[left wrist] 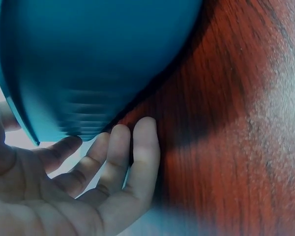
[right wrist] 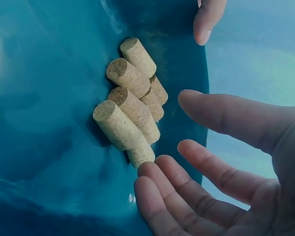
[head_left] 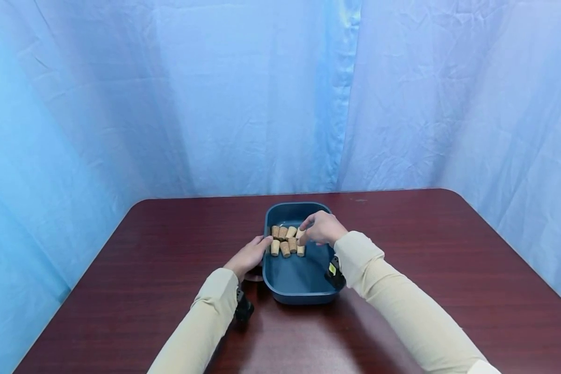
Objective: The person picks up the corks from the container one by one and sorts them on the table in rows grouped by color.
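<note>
Several cork stoppers (head_left: 285,249) lie in two short rows inside a deep blue plastic bin (head_left: 301,283), along its left wall. My left hand (head_left: 250,255) holds the bin's left side, thumb over the rim and fingers along the ribbed outer wall (left wrist: 83,105). Over the bin is my right hand (head_left: 324,228), reaching in from the right. In the right wrist view its fingers are spread and loosely bent, with fingertips right at the end of the nearest corks (right wrist: 120,125) and nothing between thumb and fingers. The left thumb (right wrist: 206,24) shows over the rim there.
The bin stands on a dark red-brown wooden table (head_left: 177,244) with rounded far corners. Beside the bin's left wall, partly hidden below the left hand, is a rounded greyish edge (head_left: 253,277). Pale blue curtains (head_left: 252,104) hang behind and at both sides.
</note>
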The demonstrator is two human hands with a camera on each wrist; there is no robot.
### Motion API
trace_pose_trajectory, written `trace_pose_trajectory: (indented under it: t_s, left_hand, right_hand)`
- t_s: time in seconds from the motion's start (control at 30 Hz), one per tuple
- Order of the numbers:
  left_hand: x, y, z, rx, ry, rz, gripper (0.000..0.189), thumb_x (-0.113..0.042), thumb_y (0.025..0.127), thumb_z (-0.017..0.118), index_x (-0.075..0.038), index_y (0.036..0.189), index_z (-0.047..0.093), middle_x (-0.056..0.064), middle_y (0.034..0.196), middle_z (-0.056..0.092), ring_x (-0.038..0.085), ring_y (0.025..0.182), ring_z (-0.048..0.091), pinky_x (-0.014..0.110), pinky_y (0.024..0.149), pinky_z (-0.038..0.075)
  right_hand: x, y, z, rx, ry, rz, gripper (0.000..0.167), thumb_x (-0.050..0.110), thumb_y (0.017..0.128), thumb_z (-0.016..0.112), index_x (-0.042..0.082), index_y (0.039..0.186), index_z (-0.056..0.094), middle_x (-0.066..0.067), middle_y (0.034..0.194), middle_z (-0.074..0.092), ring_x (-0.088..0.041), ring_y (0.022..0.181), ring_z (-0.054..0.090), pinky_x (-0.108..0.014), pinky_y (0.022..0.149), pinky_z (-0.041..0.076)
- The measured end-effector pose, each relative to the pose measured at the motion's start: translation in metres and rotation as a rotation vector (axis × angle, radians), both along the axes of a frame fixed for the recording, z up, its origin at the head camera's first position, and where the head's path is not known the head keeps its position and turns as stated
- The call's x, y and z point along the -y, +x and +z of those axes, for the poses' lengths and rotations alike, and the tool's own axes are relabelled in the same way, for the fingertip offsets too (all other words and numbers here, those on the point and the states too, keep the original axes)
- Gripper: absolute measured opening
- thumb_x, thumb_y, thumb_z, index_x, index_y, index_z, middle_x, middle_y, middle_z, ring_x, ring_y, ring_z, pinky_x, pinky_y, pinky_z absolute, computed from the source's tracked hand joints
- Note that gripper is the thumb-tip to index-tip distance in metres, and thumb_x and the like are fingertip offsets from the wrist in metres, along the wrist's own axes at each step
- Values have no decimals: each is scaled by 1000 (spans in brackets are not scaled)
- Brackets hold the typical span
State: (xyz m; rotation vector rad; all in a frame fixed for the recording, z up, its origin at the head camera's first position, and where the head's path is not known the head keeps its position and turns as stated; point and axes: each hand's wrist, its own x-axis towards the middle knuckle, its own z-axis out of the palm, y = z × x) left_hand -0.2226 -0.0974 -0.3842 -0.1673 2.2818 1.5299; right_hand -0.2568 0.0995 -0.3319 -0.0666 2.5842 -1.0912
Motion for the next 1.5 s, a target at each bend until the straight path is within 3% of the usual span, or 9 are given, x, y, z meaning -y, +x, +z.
trace_pose_trajectory:
  t_s: [0.23,0.43,0.63,0.8,1.0,1.2,1.37,1.5]
  left_hand:
    - [0,-1,-1,3,6,-8,59,-43,111,35,-11,160,29,23,141,51,35,110,60,45,75,59]
    - [1,-1,-2,7,21,-11,60,-43,111,34,-11,161,27,24,144,49,36,115,59,48,79,59]
    - [3,-1,-2,14,30,-4,60,-44,111,34,-14,162,25,24,144,48,37,116,58,47,79,58]
    - [4,-1,-2,15,27,-11,61,-44,111,34,-13,162,24,24,146,46,37,117,57,48,80,58]
    - [4,-1,-4,15,33,-20,62,-44,111,35,-12,163,22,25,147,45,37,118,56,48,81,58]
    - [6,-1,-1,7,11,-34,61,-43,111,33,-10,162,23,24,148,45,36,117,57,47,80,58]
    - [4,-1,2,17,13,-43,63,-44,111,34,-12,163,19,23,152,41,38,122,55,49,84,58]
    - [2,-2,2,21,31,-52,63,-44,111,33,-11,163,19,24,152,41,40,124,54,51,87,57]
  right_hand:
    - [4,0,-6,36,-1,-2,35,4,87,78,-2,120,68,-19,131,59,-29,101,63,-42,87,58]
    - [8,-1,-12,10,68,-13,32,4,83,83,0,112,69,-14,115,62,-24,82,59,-37,74,59]
    - [11,-6,-15,36,117,-14,28,4,84,82,1,108,70,-11,108,62,-22,75,56,-32,62,55]
    - [14,-10,-19,63,142,-12,25,2,84,81,2,106,70,-10,105,61,-20,73,53,-32,61,54]
    - [17,-12,-23,40,221,0,19,3,81,83,6,93,70,-9,96,61,-18,62,50,-28,49,45]
    - [18,-14,-28,0,265,24,18,3,79,85,8,85,68,-6,89,60,-21,75,52,-31,59,46]
    - [15,-18,-31,-18,282,32,26,2,75,86,10,70,62,-4,76,53,-21,69,50,-30,56,43]
    - [14,-18,-30,-22,308,53,25,2,76,86,10,72,63,-5,80,55,-20,70,50,-30,56,44]
